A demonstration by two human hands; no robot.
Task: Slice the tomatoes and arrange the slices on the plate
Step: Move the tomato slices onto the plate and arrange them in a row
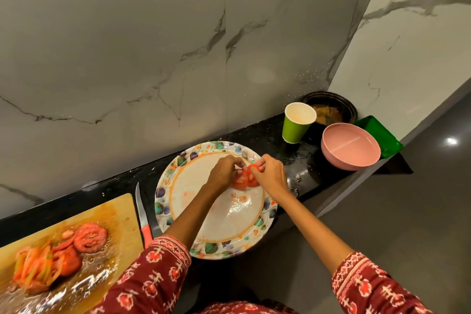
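Observation:
A round floral-rimmed plate (pixel 178 196) lies on the black counter. Both hands hover over its far side. My left hand (pixel 224 169) pinches tomato slices (pixel 240 180) that rest on the plate. My right hand (pixel 270 173) holds a thin red tomato slice (pixel 253 167) by its edge, just above the others. More tomato slices (pixel 89 237) and thin strips (pixel 35 265) sit on the wet wooden cutting board (pixel 119 211) at the lower left. A knife with a red handle (pixel 143 219) lies between board and plate.
A green paper cup (pixel 297 125), a pink bowl (pixel 350 146), a dark pot (pixel 331 107) and a green tray (pixel 382 132) stand at the counter's right end. A marble wall rises right behind the narrow counter. Water drops lie near the cup.

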